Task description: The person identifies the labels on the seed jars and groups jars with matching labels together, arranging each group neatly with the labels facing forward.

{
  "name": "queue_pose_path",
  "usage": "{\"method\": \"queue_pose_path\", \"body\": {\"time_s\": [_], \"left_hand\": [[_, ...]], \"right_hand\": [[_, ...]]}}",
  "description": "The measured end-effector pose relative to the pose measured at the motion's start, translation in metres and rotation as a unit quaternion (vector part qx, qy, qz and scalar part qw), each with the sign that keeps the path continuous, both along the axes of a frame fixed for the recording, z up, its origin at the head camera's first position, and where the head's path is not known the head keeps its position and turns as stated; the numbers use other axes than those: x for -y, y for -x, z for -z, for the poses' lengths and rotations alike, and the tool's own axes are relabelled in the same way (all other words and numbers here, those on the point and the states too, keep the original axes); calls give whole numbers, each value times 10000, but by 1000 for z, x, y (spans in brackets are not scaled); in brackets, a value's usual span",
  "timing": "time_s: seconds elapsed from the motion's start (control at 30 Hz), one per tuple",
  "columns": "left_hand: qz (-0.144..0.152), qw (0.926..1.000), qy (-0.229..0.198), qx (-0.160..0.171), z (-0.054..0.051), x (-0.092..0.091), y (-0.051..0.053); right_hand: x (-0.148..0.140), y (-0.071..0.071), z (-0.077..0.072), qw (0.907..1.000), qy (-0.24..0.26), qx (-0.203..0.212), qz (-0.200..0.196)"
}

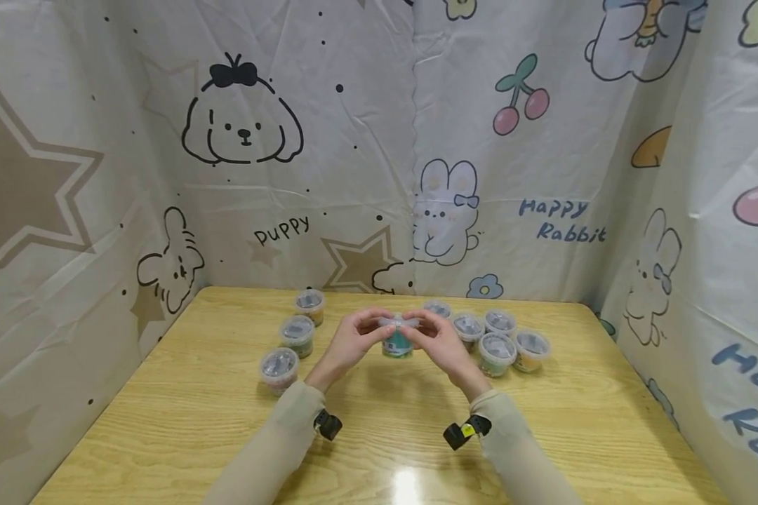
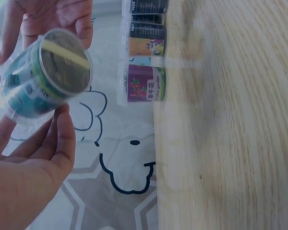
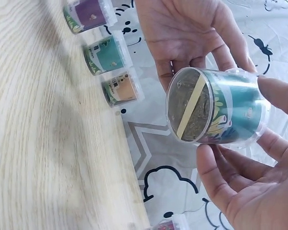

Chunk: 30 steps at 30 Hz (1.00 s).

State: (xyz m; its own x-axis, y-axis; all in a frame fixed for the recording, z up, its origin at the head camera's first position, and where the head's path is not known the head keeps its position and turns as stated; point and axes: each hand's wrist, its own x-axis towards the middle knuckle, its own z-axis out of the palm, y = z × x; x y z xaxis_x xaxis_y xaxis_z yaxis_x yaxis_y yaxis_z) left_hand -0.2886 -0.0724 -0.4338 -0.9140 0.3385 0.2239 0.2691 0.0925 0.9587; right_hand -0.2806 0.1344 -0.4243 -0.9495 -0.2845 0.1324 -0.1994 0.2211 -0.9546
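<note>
Above the middle of the table, both hands hold a clear plastic tub (image 1: 396, 344) with a teal printed label. My left hand (image 1: 357, 337) grips its lid rim from the left, thumb toward me. From the other side my right hand (image 1: 439, 341) pinches the same rim. Through the tub's transparent bottom (image 3: 189, 105), brown soil-like filling and a pale flat stick show in the right wrist view. In the left wrist view the left hand (image 2: 33, 177) has its fingers bent about the lid end, and the tub tilts there.
Three similar lidded tubs stand in a row at the left, the nearest being a pinkish one (image 1: 279, 369). Several more cluster at the right, among them a green one (image 1: 497, 354) and an orange one (image 1: 531, 351). A printed cloth (image 1: 354, 175) hangs around the wooden table (image 1: 379, 421).
</note>
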Motion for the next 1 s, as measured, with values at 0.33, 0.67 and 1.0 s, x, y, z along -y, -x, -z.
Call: {"method": "queue_pose_path", "body": {"time_s": [0.33,0.67,1.0], "left_hand": [[270,9996,-41,81,-1,3,2],[-170,9998,63,3,-3,3,2],[-504,9975,457,-197,-7,2,-1]], "right_hand": [[-9,5,4,9972,555,207,-445],[-1,1,0,9998,41,92,-183],[5,-2,-3,9975,-535,-318,345]]}}
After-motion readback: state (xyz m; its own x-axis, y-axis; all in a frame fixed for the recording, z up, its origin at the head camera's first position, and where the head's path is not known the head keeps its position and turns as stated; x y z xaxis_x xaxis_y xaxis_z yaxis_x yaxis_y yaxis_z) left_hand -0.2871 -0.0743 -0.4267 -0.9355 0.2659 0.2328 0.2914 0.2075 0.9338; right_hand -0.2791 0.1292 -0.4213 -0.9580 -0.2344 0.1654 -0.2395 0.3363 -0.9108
